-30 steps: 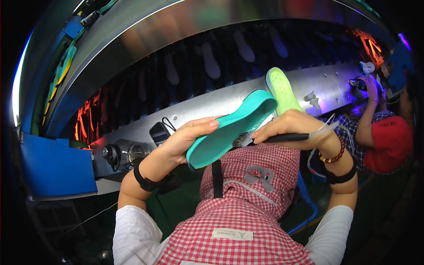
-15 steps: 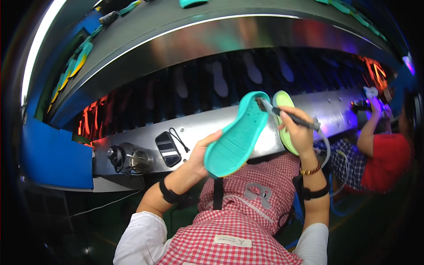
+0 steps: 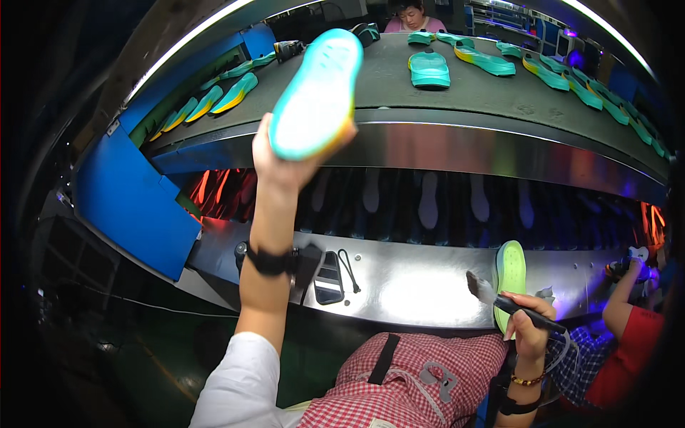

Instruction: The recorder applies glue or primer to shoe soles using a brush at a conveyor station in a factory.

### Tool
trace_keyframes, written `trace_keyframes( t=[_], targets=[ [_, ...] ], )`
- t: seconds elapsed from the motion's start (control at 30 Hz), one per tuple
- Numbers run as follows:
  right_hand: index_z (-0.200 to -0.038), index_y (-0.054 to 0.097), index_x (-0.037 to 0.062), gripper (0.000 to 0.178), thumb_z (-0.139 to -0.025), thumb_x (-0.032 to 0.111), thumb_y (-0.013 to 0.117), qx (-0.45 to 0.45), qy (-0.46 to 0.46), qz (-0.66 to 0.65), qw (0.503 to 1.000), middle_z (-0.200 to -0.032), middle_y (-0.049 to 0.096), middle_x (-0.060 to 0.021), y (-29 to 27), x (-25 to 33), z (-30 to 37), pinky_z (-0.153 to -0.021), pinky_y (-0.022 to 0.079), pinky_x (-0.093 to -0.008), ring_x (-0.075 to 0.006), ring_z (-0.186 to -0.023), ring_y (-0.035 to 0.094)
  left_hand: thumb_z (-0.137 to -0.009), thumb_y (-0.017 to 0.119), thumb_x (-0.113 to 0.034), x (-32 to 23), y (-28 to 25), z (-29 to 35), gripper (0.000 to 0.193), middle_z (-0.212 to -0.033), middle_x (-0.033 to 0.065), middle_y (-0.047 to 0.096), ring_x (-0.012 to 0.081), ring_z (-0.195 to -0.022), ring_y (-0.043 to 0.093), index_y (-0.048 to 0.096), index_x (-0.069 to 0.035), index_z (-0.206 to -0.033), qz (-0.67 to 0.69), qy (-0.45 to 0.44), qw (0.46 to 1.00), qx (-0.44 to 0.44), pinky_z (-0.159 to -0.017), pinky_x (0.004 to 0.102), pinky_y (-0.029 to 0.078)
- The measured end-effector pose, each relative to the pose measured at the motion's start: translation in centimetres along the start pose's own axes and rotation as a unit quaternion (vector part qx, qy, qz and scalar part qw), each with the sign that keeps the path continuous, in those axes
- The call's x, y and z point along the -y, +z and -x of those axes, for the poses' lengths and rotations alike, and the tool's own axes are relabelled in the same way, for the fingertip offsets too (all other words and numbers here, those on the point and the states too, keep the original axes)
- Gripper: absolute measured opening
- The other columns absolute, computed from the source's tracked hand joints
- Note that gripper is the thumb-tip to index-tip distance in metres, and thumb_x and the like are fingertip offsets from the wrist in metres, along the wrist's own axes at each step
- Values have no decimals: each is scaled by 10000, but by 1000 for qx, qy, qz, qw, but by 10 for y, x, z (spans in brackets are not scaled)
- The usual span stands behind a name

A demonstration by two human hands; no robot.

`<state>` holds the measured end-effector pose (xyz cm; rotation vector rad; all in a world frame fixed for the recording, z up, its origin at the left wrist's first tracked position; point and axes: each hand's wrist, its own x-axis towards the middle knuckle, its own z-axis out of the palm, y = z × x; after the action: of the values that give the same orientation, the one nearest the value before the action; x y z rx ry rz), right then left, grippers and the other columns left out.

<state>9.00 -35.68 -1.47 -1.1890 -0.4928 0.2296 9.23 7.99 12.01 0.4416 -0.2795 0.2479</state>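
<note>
My left hand (image 3: 280, 162) is raised at arm's length, closed round one end of a teal shoe sole (image 3: 314, 96) with a yellow edge. The sole is tilted over the near edge of the upper belt, its inner face bright with glare. Lower right, my right hand (image 3: 529, 332) grips a black-handled brush (image 3: 524, 312), with a clear tube trailing from the handle's end. Its dark bristles point left over the metal ledge. A lime-green sole (image 3: 511, 264) lies on that ledge beside the brush, its near end partly behind my fingers; whether they touch it I cannot tell.
Several teal and yellow soles (image 3: 484, 61) sit on the grey conveyor belt (image 3: 385, 82). Below, pale soles (image 3: 428, 201) lie in a dark channel with glowing red ends. A phone (image 3: 329, 278) rests on the metal ledge (image 3: 407, 285). One person sits at right, another beyond the belt.
My left hand has carried the teal sole up and forward to the belt. The brush has come away from the sole and moved down and right. The view has tipped up, showing more belt.
</note>
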Motion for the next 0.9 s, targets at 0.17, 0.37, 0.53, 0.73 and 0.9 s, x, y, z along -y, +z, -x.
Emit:
trace_keyframes(
  t=[0.17,0.37,0.53,0.73,0.9],
  targets=[
    [-1019,612,-95,282,-775,40,650,-21,-1,1,1000,-1018,628,-267,5,-8,4,-546,515,-234,-176,-580,627,-856,406,-524,-7,-10,-103,827,-1515,113,140,271,-1397,156,95,-39,-1448,-10,167,954,-250,-1104,506,153],
    [-1014,626,-72,313,-705,-73,681,-63,16,62,996,-1044,641,-193,0,-12,9,-825,504,-285,-208,-916,631,-725,658,-431,103,-12,-160,791,-1312,251,428,356,-1259,399,371,-6,-1327,-842,123,525,-14,-1022,437,345],
    [-948,637,-62,230,-720,-58,666,-74,29,47,996,-982,647,-171,-1,-20,15,-793,504,-269,-198,-871,631,-783,642,-384,111,-8,-162,575,-1263,246,455,375,-1165,454,496,-13,-1196,-885,91,455,-32,-976,470,375],
    [-965,625,-64,229,-738,-35,627,-104,25,25,994,-953,658,-181,-5,-18,17,-729,494,-228,-162,-802,627,-837,580,-251,98,0,-67,275,-1057,144,582,264,-1029,527,535,-8,-958,-665,373,647,-20,-873,374,425],
    [-982,602,-59,250,-735,-20,612,-97,59,7,994,-986,640,-194,-11,-19,14,-910,465,-372,-267,-939,620,-805,532,-77,71,-28,25,374,-1097,149,588,243,-992,590,485,43,-1156,-211,-51,972,-87,-901,359,466]
  ],
)
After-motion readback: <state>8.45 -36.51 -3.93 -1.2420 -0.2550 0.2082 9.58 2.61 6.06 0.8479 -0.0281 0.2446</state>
